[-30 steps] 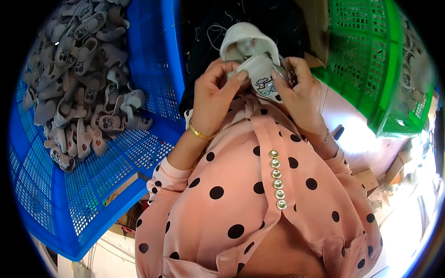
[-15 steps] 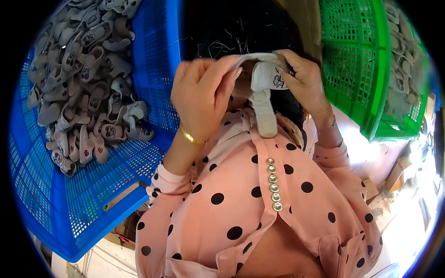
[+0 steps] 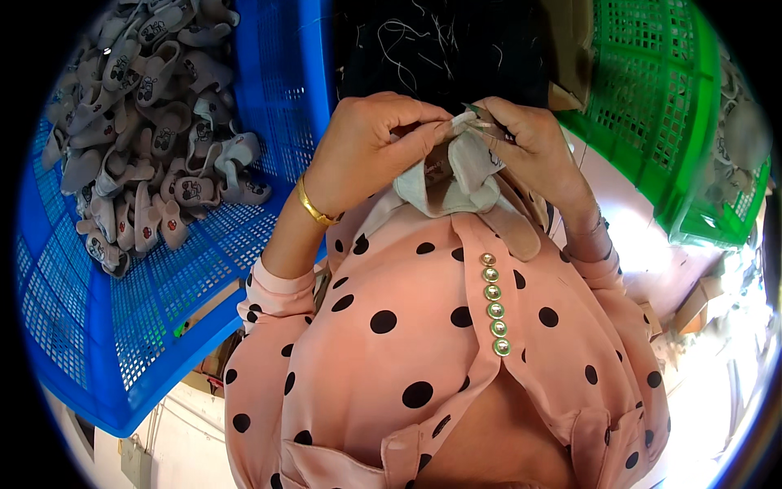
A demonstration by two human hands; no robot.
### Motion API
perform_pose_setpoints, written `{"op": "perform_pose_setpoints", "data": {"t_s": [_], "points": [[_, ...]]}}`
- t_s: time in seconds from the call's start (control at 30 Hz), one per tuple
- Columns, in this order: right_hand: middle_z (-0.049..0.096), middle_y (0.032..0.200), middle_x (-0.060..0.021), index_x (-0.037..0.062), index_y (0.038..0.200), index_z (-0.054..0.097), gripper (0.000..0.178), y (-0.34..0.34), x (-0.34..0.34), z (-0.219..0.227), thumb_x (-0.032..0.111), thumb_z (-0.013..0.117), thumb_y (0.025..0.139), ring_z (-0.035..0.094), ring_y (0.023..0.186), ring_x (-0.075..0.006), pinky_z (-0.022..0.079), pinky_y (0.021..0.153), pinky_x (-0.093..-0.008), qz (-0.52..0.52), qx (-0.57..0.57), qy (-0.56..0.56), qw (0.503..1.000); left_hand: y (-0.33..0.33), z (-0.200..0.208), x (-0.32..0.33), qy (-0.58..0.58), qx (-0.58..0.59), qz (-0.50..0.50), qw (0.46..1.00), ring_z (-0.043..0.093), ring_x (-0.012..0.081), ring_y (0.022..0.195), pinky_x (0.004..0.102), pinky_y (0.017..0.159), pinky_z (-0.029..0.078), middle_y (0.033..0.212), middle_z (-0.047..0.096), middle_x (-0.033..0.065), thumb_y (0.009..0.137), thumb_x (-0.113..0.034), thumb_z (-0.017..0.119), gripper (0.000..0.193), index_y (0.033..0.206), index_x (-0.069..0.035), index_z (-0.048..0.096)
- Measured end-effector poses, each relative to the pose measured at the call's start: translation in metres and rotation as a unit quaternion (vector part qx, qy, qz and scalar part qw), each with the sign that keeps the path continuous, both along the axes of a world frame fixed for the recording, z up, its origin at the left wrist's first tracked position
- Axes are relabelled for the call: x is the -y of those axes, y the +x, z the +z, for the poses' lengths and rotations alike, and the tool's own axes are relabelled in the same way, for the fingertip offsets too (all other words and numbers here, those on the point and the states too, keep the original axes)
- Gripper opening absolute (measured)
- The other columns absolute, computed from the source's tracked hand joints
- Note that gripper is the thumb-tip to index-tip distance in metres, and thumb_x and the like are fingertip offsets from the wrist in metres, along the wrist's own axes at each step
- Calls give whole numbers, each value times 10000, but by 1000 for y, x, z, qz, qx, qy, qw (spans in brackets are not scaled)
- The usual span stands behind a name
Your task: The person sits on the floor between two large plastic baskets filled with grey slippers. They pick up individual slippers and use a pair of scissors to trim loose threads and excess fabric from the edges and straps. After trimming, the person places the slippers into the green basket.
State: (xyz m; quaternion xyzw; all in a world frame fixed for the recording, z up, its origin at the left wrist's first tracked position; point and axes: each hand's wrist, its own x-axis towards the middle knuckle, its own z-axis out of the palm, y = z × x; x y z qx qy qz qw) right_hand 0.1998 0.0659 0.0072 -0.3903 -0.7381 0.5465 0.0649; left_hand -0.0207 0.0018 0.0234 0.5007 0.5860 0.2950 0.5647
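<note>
A pale grey fabric shoe upper (image 3: 417, 192) hangs between my hands in front of my chest, its strap end dangling over my shirt. My left hand (image 3: 368, 147) pinches its top edge between thumb and fingers. Close beside those fingertips, my right hand (image 3: 538, 147) is closed around small thread snips (image 3: 482, 125); only thin metallic tips and a bit of green show, the rest hidden by the fingers. The snips' tips meet the edge of the upper. Whether the right fingers also grip the fabric is hard to make out.
To the left, a blue plastic basket (image 3: 155, 411) holds a heap of similar grey shoe uppers (image 3: 167, 126), some with printed figures. A green plastic basket (image 3: 635, 134) with more pieces stands at the right. Loose white threads (image 3: 407, 37) lie on dark cloth beyond my hands.
My hands have come together at the upper's edge, the left turning palm inward. The upper has turned and folded, its printed face now mostly hidden. The snips' metallic tips have come into sight.
</note>
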Motion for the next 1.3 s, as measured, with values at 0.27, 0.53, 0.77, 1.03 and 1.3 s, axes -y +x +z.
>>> {"op": "perform_pose_setpoints", "data": {"t_s": [0.27,0.53,0.77,1.03,1.3], "points": [[623,759,-122,39,1032,597,215,6,11,-5,112,663,841,630,668,-274,485,597,-319,-9,-52,42,998,-3,-12,-2,-160,185,14,969,586,32,648,164,574,466,763,677,20,895,-117,688,183,1006,24,723],[548,577,-33,99,795,527,421,13,2,8,467,729,761,581,527,-220,447,487,-329,85,92,377,918,-2,-25,8,-228,299,105,920,617,62,690,183,649,492,774,684,30,868,-94,700,165,988,16,729],[531,557,-27,120,759,545,383,4,1,11,466,709,776,579,517,-207,442,474,-330,119,122,399,901,-2,-25,10,-219,307,113,919,635,70,705,187,672,509,794,701,45,867,-86,696,161,988,13,731],[552,569,-28,125,778,557,380,4,4,8,491,643,838,591,524,-212,442,470,-331,124,133,359,916,-2,-26,12,-216,302,114,922,642,78,715,195,674,519,810,705,53,866,-81,697,159,989,16,730],[558,565,-23,133,763,565,376,1,-1,11,493,628,849,595,523,-200,438,470,-319,140,125,400,897,-1,-27,13,-220,324,119,912,647,85,719,204,686,528,823,710,61,872,-80,695,161,995,18,728]]}}
